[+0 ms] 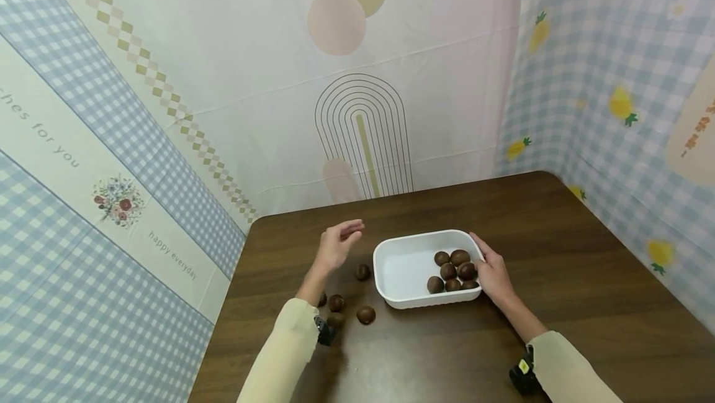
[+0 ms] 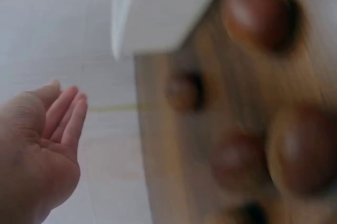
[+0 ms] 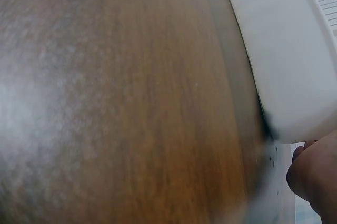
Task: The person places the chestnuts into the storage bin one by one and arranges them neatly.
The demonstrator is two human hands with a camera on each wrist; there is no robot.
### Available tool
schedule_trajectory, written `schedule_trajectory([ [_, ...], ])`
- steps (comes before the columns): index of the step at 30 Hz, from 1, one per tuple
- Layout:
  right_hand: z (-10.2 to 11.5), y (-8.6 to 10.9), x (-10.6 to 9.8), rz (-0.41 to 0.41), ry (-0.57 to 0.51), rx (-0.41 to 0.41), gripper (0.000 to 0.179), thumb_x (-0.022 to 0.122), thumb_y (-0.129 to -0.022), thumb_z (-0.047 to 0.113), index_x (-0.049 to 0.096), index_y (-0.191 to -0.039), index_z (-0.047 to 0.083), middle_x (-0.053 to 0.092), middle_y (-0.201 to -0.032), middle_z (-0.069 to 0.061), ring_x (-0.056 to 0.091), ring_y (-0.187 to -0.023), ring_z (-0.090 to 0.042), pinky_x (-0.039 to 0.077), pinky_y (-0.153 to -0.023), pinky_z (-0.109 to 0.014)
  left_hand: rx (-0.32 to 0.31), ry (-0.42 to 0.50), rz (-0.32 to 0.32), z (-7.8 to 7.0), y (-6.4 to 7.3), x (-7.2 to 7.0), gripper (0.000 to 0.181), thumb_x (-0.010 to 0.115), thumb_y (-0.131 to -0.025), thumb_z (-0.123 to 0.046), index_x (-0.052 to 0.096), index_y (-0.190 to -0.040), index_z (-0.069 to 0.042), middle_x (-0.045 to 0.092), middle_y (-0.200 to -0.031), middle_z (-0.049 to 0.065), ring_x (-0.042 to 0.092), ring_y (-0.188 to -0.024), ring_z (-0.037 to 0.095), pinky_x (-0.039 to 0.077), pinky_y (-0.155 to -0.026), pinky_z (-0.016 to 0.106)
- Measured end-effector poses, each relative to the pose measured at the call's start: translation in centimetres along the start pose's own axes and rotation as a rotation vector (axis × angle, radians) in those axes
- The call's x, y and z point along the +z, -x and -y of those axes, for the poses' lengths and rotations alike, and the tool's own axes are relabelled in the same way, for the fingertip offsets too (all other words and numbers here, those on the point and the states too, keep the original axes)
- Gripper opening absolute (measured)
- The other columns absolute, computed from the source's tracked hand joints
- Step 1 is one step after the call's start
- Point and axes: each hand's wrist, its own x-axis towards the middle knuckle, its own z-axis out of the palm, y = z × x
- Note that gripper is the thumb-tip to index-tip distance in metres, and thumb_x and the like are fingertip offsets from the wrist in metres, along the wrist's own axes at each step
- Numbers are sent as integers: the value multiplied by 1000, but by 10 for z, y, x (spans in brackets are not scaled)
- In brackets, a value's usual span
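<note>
A white rectangular tray (image 1: pixel 404 269) rests on the table, with several brown chestnuts (image 1: pixel 449 271) gathered at its right end. My right hand (image 1: pixel 493 274) grips that end, its thumb over the rim; in the right wrist view only part of the hand (image 3: pixel 316 174) shows beside the tray's outer wall (image 3: pixel 289 61). To the left of the tray, my left hand (image 1: pixel 335 246) is raised above the table with nothing in it. Its fingers are loosely bent and the thumb stands apart, as the left wrist view shows of the hand (image 2: pixel 45 140) too.
Loose chestnuts lie on the brown table (image 1: pixel 558 254) left of the tray: one (image 1: pixel 362 272) near its left end, another (image 1: pixel 365 315) closer to me, several (image 1: pixel 336 303) beside my left wrist. Printed cloth (image 1: pixel 268 136) hangs behind the table and at both sides.
</note>
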Motion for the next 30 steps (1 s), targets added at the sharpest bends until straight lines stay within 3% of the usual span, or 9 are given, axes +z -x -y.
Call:
schedule_trajectory([
  [6,1,1,-1,4,17,2,71,43,-92,-16,38,-162,-1,38,-165,-23,35,-151,-40,26,-123,-57,-81,36,-89,32,14,-17,52,65,-106,-6,50,-156,0,55,-155,20,54,-142,35,47,-115,41],
  [13,4,3,-1,23,9,6,72,41,-93,-14,36,-163,-1,35,-167,-23,30,-154,-40,24,-124,-57,-121,9,-138,61,35,-30,55,64,-106,-5,46,-158,1,50,-158,21,51,-145,35,44,-117,41],
  [20,4,2,-1,12,11,2,72,42,-92,-16,37,-163,-2,36,-166,-24,33,-152,-40,26,-123,-58,-135,-30,-130,84,68,-49,50,67,-104,-2,53,-151,6,60,-150,19,58,-138,36,47,-113,40],
  [30,3,2,-1,7,10,-1,73,43,-91,-16,38,-163,0,37,-165,-23,34,-151,-40,27,-123,-57,-127,-27,-48,94,118,-64,46,69,-104,-8,58,-146,6,66,-142,17,63,-133,35,51,-109,36],
])
